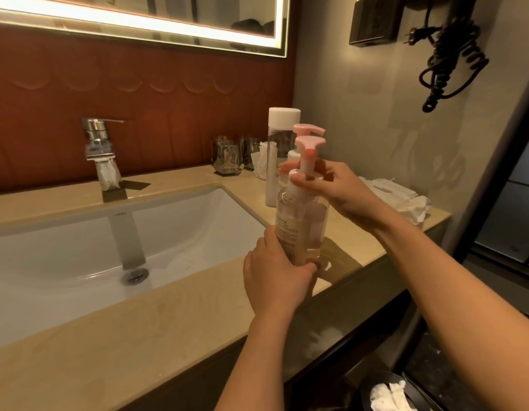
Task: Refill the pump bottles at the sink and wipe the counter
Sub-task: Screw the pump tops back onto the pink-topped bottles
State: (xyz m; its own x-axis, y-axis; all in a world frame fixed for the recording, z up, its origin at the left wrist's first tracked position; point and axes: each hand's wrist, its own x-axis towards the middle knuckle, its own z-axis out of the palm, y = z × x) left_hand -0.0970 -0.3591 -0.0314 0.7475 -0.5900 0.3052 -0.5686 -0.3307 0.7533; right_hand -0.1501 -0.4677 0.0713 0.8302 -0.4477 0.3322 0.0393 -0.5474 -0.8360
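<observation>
we have the pump bottle point(302, 221) standing on the desk point(138, 330) just right of the sink point(79, 232), close to the basin's right rim. our left hand point(275, 274) is wrapped round its lower body, fingers curled firmly against the plastic, while our right hand point(340, 191) pinches the white collar point(296, 178) under the pink pump head point(307, 142) with thumb and fingertips. the bottle looks perhaps half full, though the dim light makes the level hard to read, so we judge it moderately heavy and bottom-weighted. its clear wall is smooth and could be slick if soapy, so a low wraparound grip suits it; the collar is the stiff place to twist. a second pump bottle point(307, 129) and a tall white-capped bottle point(282, 120) stand just behind it, right of the sink.
</observation>
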